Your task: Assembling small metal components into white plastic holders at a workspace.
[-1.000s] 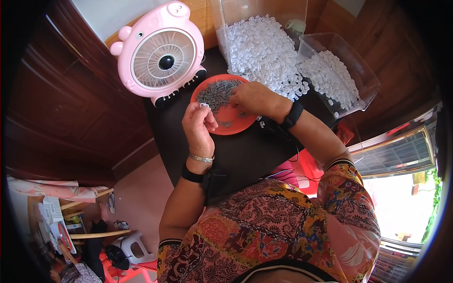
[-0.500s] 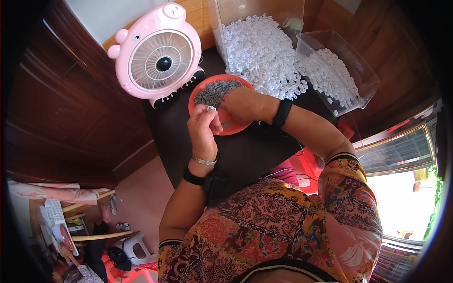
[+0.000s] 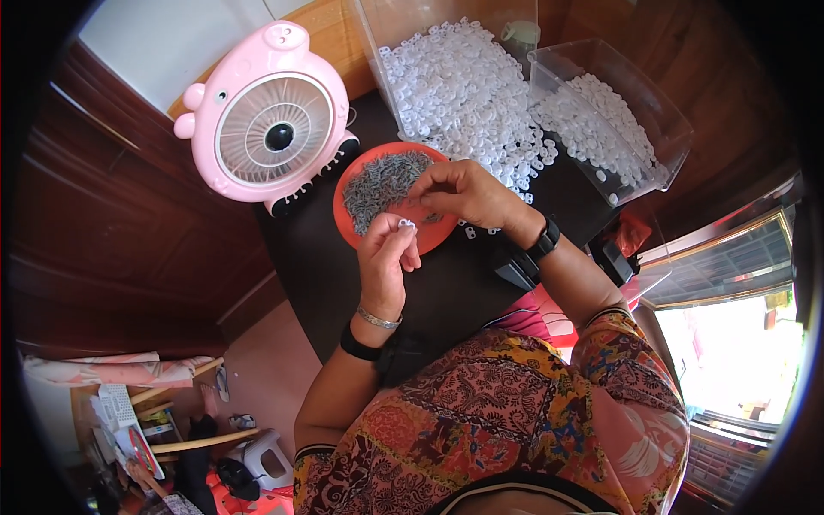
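Left hand (image 3: 386, 257) fingers (image 3: 403, 233) pinching a small white plastic ring (image 3: 406, 224) at the near rim of an orange plate (image 3: 356, 236), right hand (image 3: 463, 190) fingers pinched together over its grey metal bits (image 3: 382, 182), dark tabletop (image 3: 318, 266), pink fan (image 3: 262, 129) behind, clear bins of white rings (image 3: 468, 90) beyond.

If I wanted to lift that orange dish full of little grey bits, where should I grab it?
Probably by the rim of the orange dish, on its bare left edge, coming in from the fan side. It is shallow and round, the grey pieces heap its middle, and the left hand and right hand crowd its near and right sides.
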Available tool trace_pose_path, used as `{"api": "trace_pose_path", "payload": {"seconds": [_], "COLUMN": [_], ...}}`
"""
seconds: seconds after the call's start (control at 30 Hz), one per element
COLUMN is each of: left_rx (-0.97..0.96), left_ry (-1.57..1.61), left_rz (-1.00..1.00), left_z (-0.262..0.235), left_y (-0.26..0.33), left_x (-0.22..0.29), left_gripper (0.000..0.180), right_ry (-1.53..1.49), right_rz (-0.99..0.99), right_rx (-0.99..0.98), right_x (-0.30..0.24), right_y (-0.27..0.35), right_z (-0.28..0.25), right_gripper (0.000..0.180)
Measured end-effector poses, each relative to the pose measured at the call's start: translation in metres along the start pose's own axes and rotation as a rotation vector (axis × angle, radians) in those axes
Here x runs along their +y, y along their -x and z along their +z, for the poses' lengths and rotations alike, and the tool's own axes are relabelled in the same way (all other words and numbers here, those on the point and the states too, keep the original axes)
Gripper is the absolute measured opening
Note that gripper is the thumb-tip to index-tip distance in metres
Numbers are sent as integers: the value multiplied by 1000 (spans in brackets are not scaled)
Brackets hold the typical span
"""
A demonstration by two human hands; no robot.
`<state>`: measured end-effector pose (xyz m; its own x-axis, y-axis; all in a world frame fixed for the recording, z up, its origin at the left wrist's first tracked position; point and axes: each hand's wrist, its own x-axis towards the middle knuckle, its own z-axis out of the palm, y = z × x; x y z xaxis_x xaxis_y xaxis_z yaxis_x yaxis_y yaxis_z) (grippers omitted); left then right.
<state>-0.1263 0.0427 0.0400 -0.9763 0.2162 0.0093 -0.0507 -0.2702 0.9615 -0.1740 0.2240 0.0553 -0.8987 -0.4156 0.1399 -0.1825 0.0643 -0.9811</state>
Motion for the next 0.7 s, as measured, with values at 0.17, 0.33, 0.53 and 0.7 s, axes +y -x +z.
{"api": "trace_pose_path", "payload": {"seconds": [0.17,0.33,0.53,0.7], "left_rx": [-28,-24,-6,-27], "left_ry": [-66,-85,-73,-112], "left_rz": [21,22,24,47], "left_z": [1,2,1,0], "left_y": [4,3,2,2], "left_x": [-3,-5,-5,-6], "left_gripper": [13,14,15,16], "right_ry": [-175,-201,-185,-161], "right_rz": [94,104,89,97], "right_rx": [-56,-48,-115,-157], "right_x": [-11,-14,-8,-9], "right_y": [5,9,10,10], "right_z": [-4,0,9,8], "right_gripper": [12,15,16,17]}}
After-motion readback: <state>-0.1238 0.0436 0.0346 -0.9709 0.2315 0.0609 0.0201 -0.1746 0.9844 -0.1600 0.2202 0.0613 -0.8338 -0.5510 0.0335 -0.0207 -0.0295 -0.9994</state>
